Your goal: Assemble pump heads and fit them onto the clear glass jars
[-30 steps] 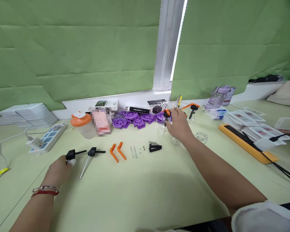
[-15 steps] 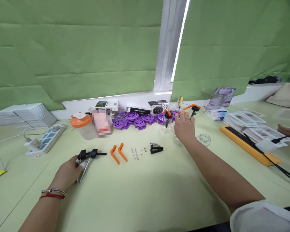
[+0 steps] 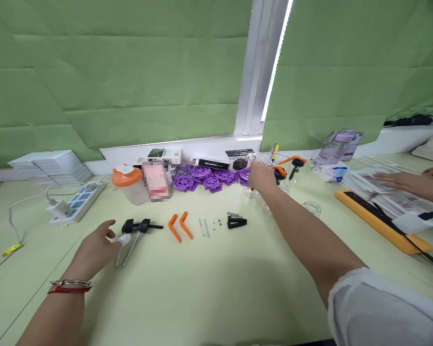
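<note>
L hand (image 3: pixel 95 249): part-open, no grip seen, beside black-headed rods (image 3: pixel 143 226)
R hand (image 3: pixel 262 176): curled above clear base (image 3: pixel 251 193) (can't tell grip)
Orange levers (image 3: pixel 174 228): loose mid worktop (image 3: pixel 216 288), prob. unfitted
Orange-armed unit (image 3: pixel 298 164): rear R, prob. assembled

The left hand (image 3: pixel 95 252) has let go of a black-headed rod (image 3: pixel 128 226).

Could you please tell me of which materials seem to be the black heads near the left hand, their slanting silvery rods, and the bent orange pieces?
Black heads: probably plastic, dull and evenly dark.
Slanting rods: likely metal, silvery and smooth.
Orange pieces: perhaps moulded plastic, uniformly coloured; painted metal remains possible.
</note>
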A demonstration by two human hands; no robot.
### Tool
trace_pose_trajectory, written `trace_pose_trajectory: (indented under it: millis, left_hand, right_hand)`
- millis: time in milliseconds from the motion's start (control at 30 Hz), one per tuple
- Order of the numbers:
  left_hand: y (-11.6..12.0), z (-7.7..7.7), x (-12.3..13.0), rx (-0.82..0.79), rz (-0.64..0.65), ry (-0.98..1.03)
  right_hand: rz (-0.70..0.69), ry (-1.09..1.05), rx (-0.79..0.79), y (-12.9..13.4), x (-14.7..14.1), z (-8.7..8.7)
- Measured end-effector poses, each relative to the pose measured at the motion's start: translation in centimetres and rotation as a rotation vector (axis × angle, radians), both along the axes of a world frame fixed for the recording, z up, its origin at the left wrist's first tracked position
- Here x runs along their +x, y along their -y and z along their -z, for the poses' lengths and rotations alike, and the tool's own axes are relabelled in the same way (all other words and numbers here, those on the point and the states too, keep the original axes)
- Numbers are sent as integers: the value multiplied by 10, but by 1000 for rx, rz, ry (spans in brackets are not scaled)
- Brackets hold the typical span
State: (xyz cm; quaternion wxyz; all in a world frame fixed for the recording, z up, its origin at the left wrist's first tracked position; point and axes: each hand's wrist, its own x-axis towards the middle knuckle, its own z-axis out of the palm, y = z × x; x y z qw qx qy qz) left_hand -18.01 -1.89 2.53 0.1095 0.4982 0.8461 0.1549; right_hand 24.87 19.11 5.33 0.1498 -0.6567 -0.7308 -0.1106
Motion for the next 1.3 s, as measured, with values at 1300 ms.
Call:
trace_pose_trajectory:
  millis: [1300]
  left_hand:
    - [4, 25, 178, -116, 280, 2048]
  right_hand:
    - [-638, -1327, -742, 151, -41, 70]
